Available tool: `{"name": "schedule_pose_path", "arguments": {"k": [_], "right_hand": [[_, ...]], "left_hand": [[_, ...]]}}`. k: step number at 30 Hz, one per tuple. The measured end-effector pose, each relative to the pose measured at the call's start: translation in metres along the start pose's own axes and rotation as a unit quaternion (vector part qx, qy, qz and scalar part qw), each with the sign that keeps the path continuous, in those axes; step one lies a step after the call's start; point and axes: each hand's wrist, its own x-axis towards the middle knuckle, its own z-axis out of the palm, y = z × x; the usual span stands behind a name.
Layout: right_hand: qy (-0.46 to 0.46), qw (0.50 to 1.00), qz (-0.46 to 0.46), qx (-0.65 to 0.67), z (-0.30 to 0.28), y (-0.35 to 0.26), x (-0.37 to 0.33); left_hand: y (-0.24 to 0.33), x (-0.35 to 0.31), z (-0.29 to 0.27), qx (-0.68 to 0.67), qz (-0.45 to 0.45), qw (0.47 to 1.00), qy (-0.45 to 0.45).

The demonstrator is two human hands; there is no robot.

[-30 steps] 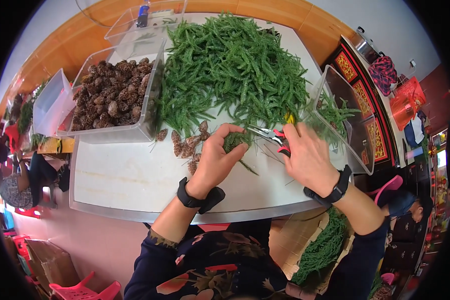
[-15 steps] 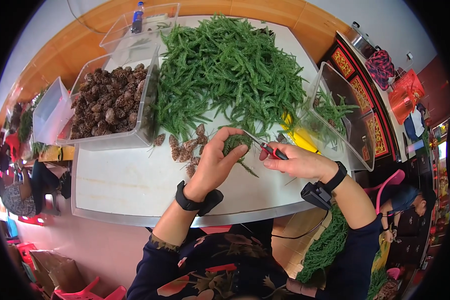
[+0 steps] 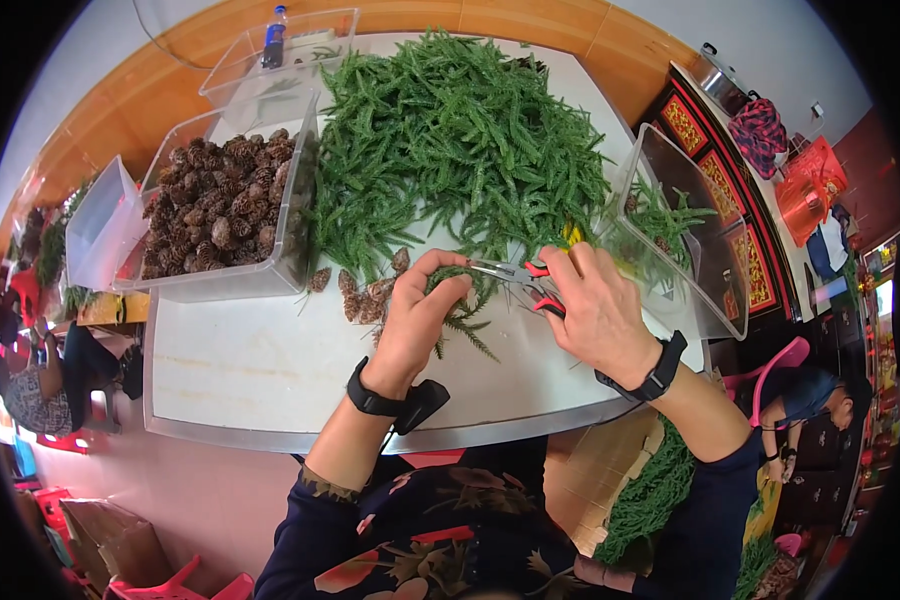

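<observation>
Between the fingers of my left hand is a green artificial pine sprig, its needles hanging down toward the table. My right hand grips pliers with red and black handles. The jaws point left and meet the sprig's top at my left fingertips; whether they bite on a stem or wire there is too small to tell. Several loose pine cones lie on the white table just left of my left hand. A large heap of green pine sprigs covers the table beyond both hands.
A clear bin full of brown pine cones stands at the left. Another clear bin with some sprigs is at the right, near a yellow object. Green garland lies below the table's front edge. Other people sit at both sides.
My right hand has turned over and opened the pliers' handles wider, bringing the jaws to my left fingertips. My left hand has shifted slightly, still holding the sprig.
</observation>
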Motion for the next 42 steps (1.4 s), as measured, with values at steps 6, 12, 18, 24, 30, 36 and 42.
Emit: {"name": "schedule_pose_path", "arguments": {"k": [6, 12, 18, 24, 30, 36, 42], "right_hand": [[0.041, 0.995, -0.025, -0.09, 0.004, -0.001, 0.003], [0.087, 0.971, -0.063, -0.216, 0.009, -0.002, 0.004], [0.107, 0.943, -0.08, -0.304, 0.007, -0.007, 0.005], [0.135, 0.91, -0.126, -0.371, 0.004, -0.005, 0.009], [0.162, 0.87, -0.17, -0.433, -0.001, -0.01, 0.013], [0.086, 0.966, -0.059, -0.236, -0.004, -0.003, 0.011], [-0.079, 0.977, 0.068, 0.187, -0.004, 0.012, -0.005]], "left_hand": [[0.004, -0.002, 0.004, -0.023, -0.013, 1.0, 0.009], [0.003, -0.001, 0.002, -0.04, -0.022, 0.999, 0.005], [0.002, 0.0, 0.0, -0.079, -0.052, 0.996, -0.007], [0.0, 0.001, -0.001, -0.082, -0.067, 0.994, -0.01], [0.009, 0.001, -0.003, -0.13, -0.133, 0.983, -0.005], [0.008, 0.002, -0.003, -0.078, -0.05, 0.996, 0.008], [0.012, -0.005, 0.008, 0.075, 0.043, 0.996, 0.024]]}}
